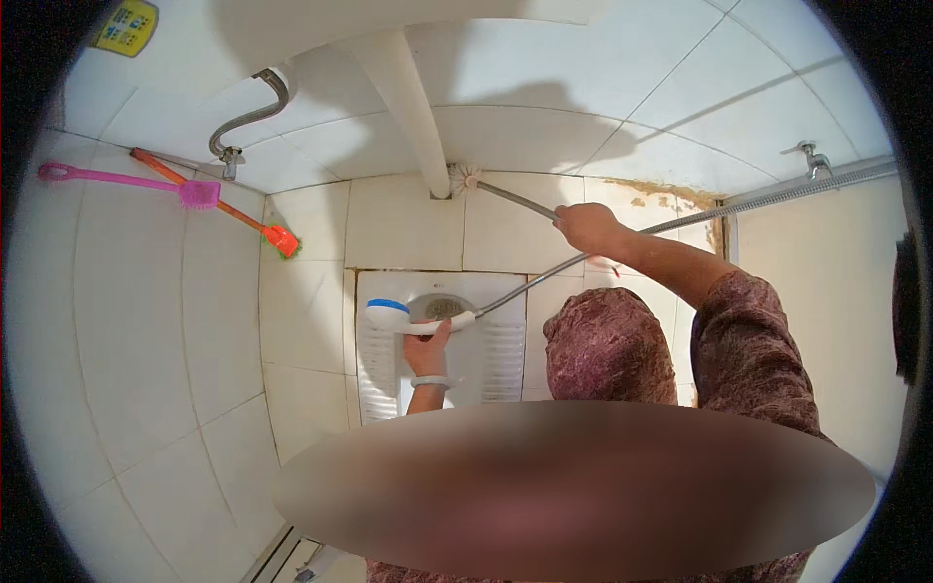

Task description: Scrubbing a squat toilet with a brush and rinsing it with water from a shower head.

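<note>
My left hand [428, 355], with a pale bangle at the wrist, grips the handle of a white shower head [388, 314] with a blue rim, above the squat toilet [503, 342]. From its handle a metal shower hose [536, 283] runs up to the right, passing beneath my right forearm. My right hand [587, 229] is closed around the grey handle of a round toilet brush [464, 178]. The pale bristles are at the foot of the white drain pipe [415, 95], where wall and floor meet; whether they touch the pipe, I cannot tell.
A pink brush [199, 193] and an orange brush [280, 240] with green bristles lean at the left wall. A braided hose [251, 115] hangs near the upper left. At the right are a metal tap [813, 162] and a corrugated hose [849, 177]. Brown stains mark the floor's back right corner.
</note>
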The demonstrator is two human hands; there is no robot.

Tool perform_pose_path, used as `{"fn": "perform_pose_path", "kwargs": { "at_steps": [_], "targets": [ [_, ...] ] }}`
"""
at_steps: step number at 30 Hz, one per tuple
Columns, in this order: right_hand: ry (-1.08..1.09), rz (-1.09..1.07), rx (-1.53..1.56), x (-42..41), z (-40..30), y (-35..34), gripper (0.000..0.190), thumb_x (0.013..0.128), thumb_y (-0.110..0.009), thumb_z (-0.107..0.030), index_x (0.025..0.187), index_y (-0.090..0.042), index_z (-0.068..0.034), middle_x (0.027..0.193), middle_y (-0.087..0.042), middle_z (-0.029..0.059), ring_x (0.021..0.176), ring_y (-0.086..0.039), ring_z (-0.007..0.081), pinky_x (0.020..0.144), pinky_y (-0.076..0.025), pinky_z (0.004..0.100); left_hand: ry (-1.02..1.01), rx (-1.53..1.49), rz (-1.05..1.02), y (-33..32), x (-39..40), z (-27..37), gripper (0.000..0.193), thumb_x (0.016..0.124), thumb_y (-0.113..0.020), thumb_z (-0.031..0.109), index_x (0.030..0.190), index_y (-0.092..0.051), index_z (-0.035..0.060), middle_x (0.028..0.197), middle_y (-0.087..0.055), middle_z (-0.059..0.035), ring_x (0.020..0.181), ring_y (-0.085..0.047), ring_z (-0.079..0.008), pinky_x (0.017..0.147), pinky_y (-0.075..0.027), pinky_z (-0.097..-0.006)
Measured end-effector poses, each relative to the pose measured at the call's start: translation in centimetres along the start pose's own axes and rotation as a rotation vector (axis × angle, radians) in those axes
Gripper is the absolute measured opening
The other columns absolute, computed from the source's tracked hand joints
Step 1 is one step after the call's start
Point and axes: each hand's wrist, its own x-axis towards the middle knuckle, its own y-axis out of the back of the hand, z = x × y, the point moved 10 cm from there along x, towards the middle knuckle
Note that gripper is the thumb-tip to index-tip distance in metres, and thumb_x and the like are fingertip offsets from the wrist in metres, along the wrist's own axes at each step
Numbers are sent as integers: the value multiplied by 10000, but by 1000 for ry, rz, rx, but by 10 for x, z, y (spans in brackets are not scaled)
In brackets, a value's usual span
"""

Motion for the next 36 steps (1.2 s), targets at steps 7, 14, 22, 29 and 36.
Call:
{"fn": "perform_pose_path", "kwargs": {
  "at_steps": [7,14,22,29,36],
  "targets": [
    [41,46,-118,-29,19,33,268,927,-444,-252,1057,-529,-34,763,-633,172,737,-623,363,649,-480,487,5,118,-49,-3,-14,4,301,691,-791,77,865,-550,31,803,-606,-52,722,-587,-125,649,-493,-257],
    [107,174,-225,-3,25,56,284,898,-451,-190,1124,-527,-36,750,-621,179,757,-619,367,671,-482,484,-29,205,-21,13,-11,-4,304,686,-797,84,869,-562,26,803,-604,-47,721,-576,-128,662,-484,-264],
    [-138,155,-91,26,39,48,375,859,-474,-119,1223,-503,-33,819,-642,178,788,-625,360,687,-489,485,-50,196,-44,-4,-8,4,289,713,-765,38,887,-537,3,809,-591,-89,720,-596,-163,620,-540,-275],
    [45,-71,-280,-23,44,51,364,925,-451,-192,1250,-486,-32,829,-641,193,795,-618,373,684,-488,480,18,160,-40,-4,-9,-1,302,685,-803,106,868,-577,25,796,-612,-50,716,-579,-125,648,-483,-260],
    [73,-81,-154,-14,10,23,382,935,-447,-233,1248,-461,-15,884,-636,206,833,-607,401,707,-486,487,53,85,-26,-2,-10,-9,294,698,-784,80,857,-543,26,780,-604,-51,668,-585,-120,591,-490,-253]
  ]
}}
